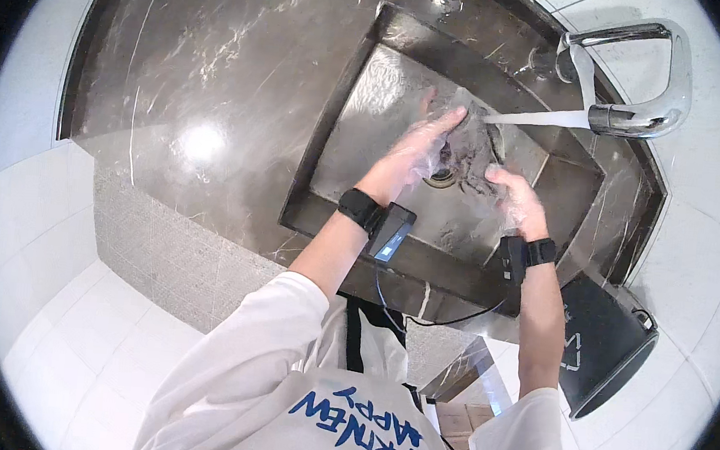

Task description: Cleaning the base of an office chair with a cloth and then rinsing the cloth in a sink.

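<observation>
A wet, dark grey cloth-like bundle point(467, 148) is held over the stone sink point(365, 155), under the stream from the chrome faucet point(634, 123). My left hand point(427, 138), in a thin clear plastic glove, grips its left side, with the thumb pointing towards the water. On the bundle's right lower side is my right hand point(518, 193), gloved the same way, pinching its edge. Part of the round drain point(440, 178) shows beneath; the bundle hides the rest. Water and glare blur its exact make, and some fingers are hidden.
A dark marbled stone counter point(218, 87) surrounds the sink. Wrist-mounted black devices point(391, 230) trail a thin cable point(447, 324) by the counter's front edge. A black bin point(610, 346) with a recycling mark stands at the right, beside white tiled wall.
</observation>
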`<state>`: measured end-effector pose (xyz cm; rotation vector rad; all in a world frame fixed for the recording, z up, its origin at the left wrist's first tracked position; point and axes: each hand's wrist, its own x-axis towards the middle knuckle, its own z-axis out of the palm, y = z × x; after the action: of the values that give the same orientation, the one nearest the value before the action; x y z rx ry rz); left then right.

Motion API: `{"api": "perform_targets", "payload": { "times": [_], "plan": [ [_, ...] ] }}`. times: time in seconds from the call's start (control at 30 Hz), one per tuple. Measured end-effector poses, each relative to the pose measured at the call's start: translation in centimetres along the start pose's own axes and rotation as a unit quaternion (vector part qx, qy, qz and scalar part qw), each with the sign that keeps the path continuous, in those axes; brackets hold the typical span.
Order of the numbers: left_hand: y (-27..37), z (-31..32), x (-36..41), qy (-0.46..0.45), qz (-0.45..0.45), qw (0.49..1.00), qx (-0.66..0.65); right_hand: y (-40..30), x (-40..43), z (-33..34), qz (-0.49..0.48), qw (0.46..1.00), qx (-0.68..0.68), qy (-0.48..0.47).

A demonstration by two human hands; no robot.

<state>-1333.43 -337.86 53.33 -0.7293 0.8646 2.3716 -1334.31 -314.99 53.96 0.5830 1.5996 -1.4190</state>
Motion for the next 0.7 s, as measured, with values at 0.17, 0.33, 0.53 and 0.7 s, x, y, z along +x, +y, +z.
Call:
{"api": "perform_targets", "payload": {
  "times": [0.17,0.33,0.53,0.7],
  "plan": [
    [-1.0,-0.9,1.9,0.026,0.103,0.994,-0.031,-4.0,-0.8,4.7,-0.016,0.991,0.122,-0.049],
    [-1.8,-1.3,5.4,0.053,0.118,0.99,-0.055,-3.7,2.4,3.6,-0.154,0.963,-0.209,-0.066],
    [-0.3,-2.0,4.0,0.092,0.089,0.992,-0.003,-5.7,2.7,6.3,-0.136,0.909,-0.389,0.067],
    [1.9,-2.8,1.4,-0.049,0.055,0.995,0.064,-5.3,4.5,2.3,-0.112,0.943,-0.295,0.111]
  ]
}}
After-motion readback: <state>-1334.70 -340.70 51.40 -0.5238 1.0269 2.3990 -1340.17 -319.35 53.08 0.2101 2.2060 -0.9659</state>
